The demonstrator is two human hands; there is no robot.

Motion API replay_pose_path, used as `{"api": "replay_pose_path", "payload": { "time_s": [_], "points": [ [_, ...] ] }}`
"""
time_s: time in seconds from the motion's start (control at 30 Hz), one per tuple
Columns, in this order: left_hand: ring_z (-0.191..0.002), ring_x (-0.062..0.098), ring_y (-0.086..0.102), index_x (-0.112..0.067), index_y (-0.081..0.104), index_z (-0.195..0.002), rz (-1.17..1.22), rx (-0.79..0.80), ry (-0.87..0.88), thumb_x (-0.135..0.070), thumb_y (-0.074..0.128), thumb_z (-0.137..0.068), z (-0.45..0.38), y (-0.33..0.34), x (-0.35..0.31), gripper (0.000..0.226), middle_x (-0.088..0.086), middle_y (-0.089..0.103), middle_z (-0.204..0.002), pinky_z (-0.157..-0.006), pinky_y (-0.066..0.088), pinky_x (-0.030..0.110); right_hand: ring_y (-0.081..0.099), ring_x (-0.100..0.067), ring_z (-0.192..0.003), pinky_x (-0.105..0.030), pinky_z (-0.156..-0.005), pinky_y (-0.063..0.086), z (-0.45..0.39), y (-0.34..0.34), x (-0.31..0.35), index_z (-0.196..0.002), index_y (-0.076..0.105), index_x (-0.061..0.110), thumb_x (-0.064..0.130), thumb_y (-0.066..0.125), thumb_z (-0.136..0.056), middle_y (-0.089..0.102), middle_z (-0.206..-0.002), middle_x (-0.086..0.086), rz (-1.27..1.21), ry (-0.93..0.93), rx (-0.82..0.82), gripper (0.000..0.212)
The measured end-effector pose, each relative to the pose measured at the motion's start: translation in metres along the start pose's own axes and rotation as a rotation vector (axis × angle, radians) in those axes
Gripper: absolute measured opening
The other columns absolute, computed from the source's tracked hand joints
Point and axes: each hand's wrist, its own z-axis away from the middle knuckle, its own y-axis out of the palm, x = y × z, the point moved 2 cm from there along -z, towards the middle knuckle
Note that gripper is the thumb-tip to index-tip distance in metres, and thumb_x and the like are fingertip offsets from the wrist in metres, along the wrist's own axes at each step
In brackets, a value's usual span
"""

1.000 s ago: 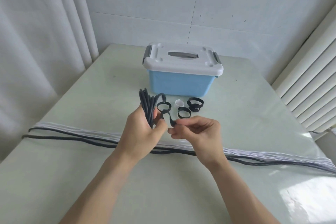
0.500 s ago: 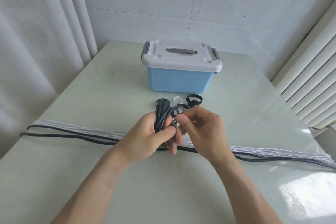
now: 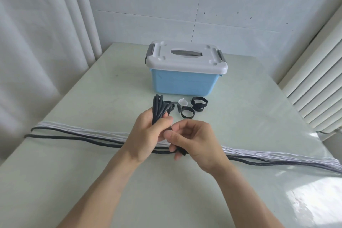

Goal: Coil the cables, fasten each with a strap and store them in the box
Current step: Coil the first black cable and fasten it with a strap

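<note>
The coiled dark grey cable [image 3: 160,108] stands upright in your left hand [image 3: 148,136], its looped top rising above your knuckles and leaning slightly away from you. Your left fingers are curled round the middle of the bundle and grip it tight. A black hook-and-loop strap [image 3: 171,106] arches off the top of the bundle toward the right, and its tail runs down behind your fingers. Your right hand [image 3: 194,139] sits just beside the left, touching it; its thumb and fingers are curled and pinch the lower end of that strap, which shows as a short black tip [image 3: 182,151] under your fingertips.

Just beyond the bundle, on the pale green glass-topped table [image 3: 74,181], lie the spare straps: one closed black ring [image 3: 187,114] nearest you, a small cluster of black rings [image 3: 199,105] to its right, and a small white clip-like piece [image 3: 182,102] between them and the bundle; what it is I cannot tell.

Past these stands the blue plastic storage box [image 3: 182,84] with its white lid [image 3: 187,59] on, grey latches at both ends and a grey handle lying flat in the lid.

Across the table under your wrists run long loose cables from edge to edge: dark grey ones [image 3: 83,136] and a band of white ones [image 3: 268,155] alongside them.

White curtains [image 3: 37,42] hang at the left, a white tiled wall [image 3: 203,5] stands behind the table, and a white ribbed radiator [image 3: 314,83] stands at the right.
</note>
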Motion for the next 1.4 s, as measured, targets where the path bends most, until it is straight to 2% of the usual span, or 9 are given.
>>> {"api": "replay_pose_path", "payload": {
  "time_s": [0.2,0.3,0.57,0.77,0.9,1.0,1.13,1.27,1.4],
  "points": [
    [-0.056,0.015,0.040,-0.008,0.043,-0.088,0.080,0.078,-0.031,-0.038,0.054,-0.075,-0.003,-0.004,0.007,0.034,0.003,0.042,-0.063,-0.055,0.036,0.022,0.044,-0.014,-0.044,-0.021,-0.038,0.036,-0.001,-0.001,0.004,-0.074,0.069,0.007,0.017,0.074,-0.080,0.069,-0.061,0.000,-0.120,-0.030,-0.071,0.013],
    [-0.060,0.019,0.048,-0.009,0.043,-0.093,0.207,0.167,-0.143,-0.025,0.052,-0.074,-0.004,-0.002,0.010,0.026,0.004,0.052,-0.076,-0.063,0.039,0.028,0.042,-0.017,-0.040,-0.022,-0.039,0.033,-0.005,-0.012,0.000,-0.074,0.076,0.016,0.007,0.078,-0.082,0.062,-0.059,-0.005,-0.096,-0.001,-0.211,0.011],
    [-0.085,0.030,0.062,-0.018,0.052,-0.115,-0.113,0.184,-0.122,-0.056,0.052,-0.086,-0.002,-0.002,0.018,0.048,0.003,0.070,-0.080,-0.086,0.045,0.035,0.035,-0.018,-0.035,-0.019,-0.039,0.024,-0.006,-0.027,0.000,-0.067,0.072,0.001,-0.001,0.072,-0.078,0.053,-0.057,-0.007,0.016,0.140,-0.403,0.011],
    [-0.082,0.008,0.067,-0.032,0.055,-0.116,-0.241,0.228,-0.078,-0.045,0.046,-0.096,-0.001,0.005,0.013,0.026,-0.007,0.071,-0.085,-0.079,0.053,0.026,0.035,-0.015,-0.042,-0.020,-0.040,0.022,-0.004,-0.019,0.002,-0.083,0.069,-0.013,0.009,0.069,-0.089,0.053,-0.061,-0.014,0.011,0.148,-0.152,0.022],
    [-0.085,0.019,0.070,-0.028,0.058,-0.121,-0.175,0.262,-0.126,-0.041,0.051,-0.092,-0.002,0.000,0.012,0.032,0.001,0.071,-0.085,-0.087,0.057,0.034,0.033,-0.013,-0.048,-0.021,-0.042,0.017,-0.003,-0.016,0.005,-0.079,0.061,0.003,0.008,0.050,-0.100,0.048,-0.068,-0.013,-0.132,0.225,0.063,0.024],
    [-0.079,0.020,0.069,-0.019,0.063,-0.119,-0.202,0.287,-0.119,-0.040,0.056,-0.093,-0.001,-0.003,0.011,0.034,0.000,0.070,-0.081,-0.089,0.056,0.038,0.013,-0.025,-0.070,-0.018,-0.039,0.015,-0.002,-0.017,0.005,-0.085,0.058,0.010,0.007,0.043,-0.100,0.051,-0.072,-0.009,-0.216,0.325,0.158,0.022],
    [-0.068,0.022,0.068,-0.012,0.068,-0.112,-0.198,0.230,-0.084,-0.039,0.064,-0.091,-0.002,-0.004,0.008,0.034,0.002,0.068,-0.077,-0.083,0.058,0.045,0.027,-0.015,-0.058,-0.017,-0.037,0.014,-0.002,-0.016,0.007,-0.090,0.058,0.012,0.019,0.049,-0.080,0.048,-0.079,-0.008,-0.454,0.381,0.213,0.015],
    [-0.068,0.025,0.072,-0.014,0.071,-0.094,-0.254,0.222,-0.041,-0.033,0.072,-0.089,-0.003,-0.004,0.011,0.019,0.006,0.064,-0.073,-0.070,0.058,0.041,0.041,-0.011,-0.061,-0.015,-0.038,0.019,0.002,-0.009,0.007,-0.092,0.071,0.017,0.045,0.058,-0.091,0.060,-0.088,-0.004,-0.440,0.390,0.268,0.031],
    [-0.069,0.022,0.072,-0.023,0.066,-0.086,-0.479,0.176,0.069,-0.024,0.072,-0.087,-0.003,0.000,0.019,0.007,-0.002,0.065,-0.080,-0.070,0.058,0.050,0.037,-0.006,-0.055,-0.016,-0.047,0.016,0.001,0.000,0.003,-0.064,0.074,0.022,0.027,0.063,-0.093,0.061,-0.070,0.007,-0.358,0.407,0.136,0.031]
  ]
}}
